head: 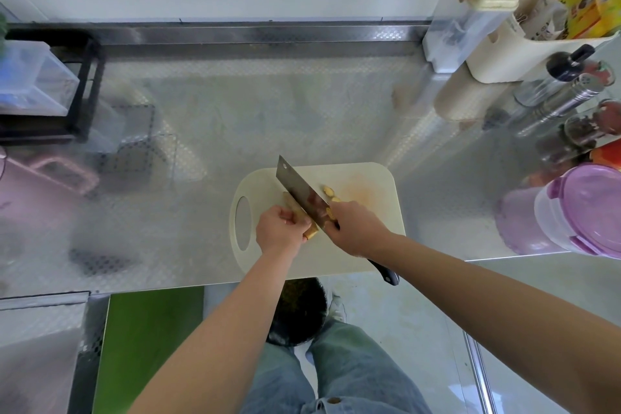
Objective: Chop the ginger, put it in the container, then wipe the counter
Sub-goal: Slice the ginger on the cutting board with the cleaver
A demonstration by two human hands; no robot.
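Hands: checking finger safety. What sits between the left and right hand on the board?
In the head view, the cleaver stands between left hand and right hand, blade on the ginger.

place: a home kitchen | I stand at an embossed stainless-steel counter | cream plastic chopping board before me | tall steel shakers and glass spice jars to my right

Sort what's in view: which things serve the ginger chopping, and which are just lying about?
In use: ginger, cleaver, cutting board, slices, left hand, right hand, purple-lidded tub (probably the container).
Lying about: black rack, cream holder, steel shaker.
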